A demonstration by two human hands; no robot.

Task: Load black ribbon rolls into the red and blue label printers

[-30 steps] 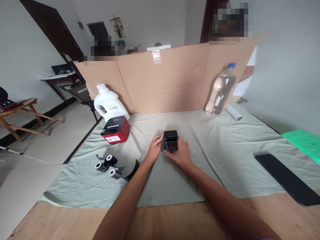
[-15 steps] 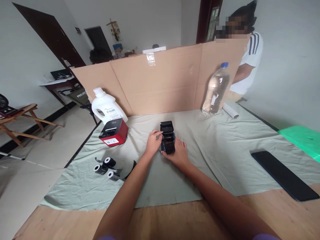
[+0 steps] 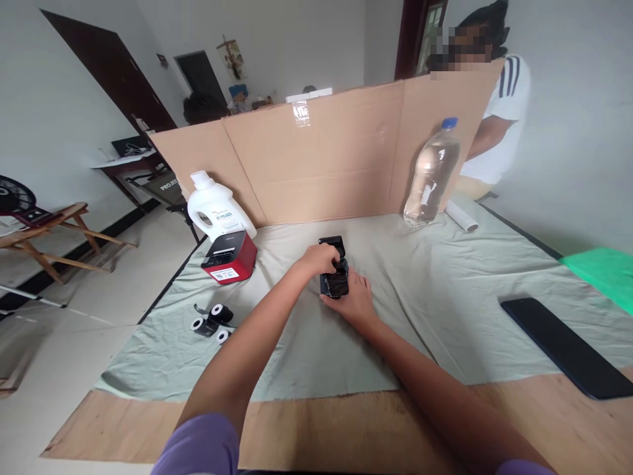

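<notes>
A small black portable printer (image 3: 337, 285) stands on the cloth in front of me with its lid (image 3: 330, 241) flipped up and back. My right hand (image 3: 357, 298) grips its lower right side, with the thumb at the front edge and the other fingers along the side. My left hand (image 3: 321, 259) reaches over from the left. Its curled fingers dip into the opening between lid and body; whatever they pinch is hidden. To the left lie several black paper rolls (image 3: 204, 326) with white cores, partly behind my left forearm.
A red and black printer (image 3: 230, 256) stands at the left, before a white jug (image 3: 217, 210). A cardboard screen (image 3: 321, 165) closes the back. At right are a water bottle (image 3: 431, 173), a white tube (image 3: 461, 216) and a long black slab (image 3: 564, 346). Behind the screen is a person (image 3: 509, 132).
My left hand has gone from the printer's left side up over its opening, its fingers now curled inside. The right hand keeps its hold. The view has shifted slightly.
</notes>
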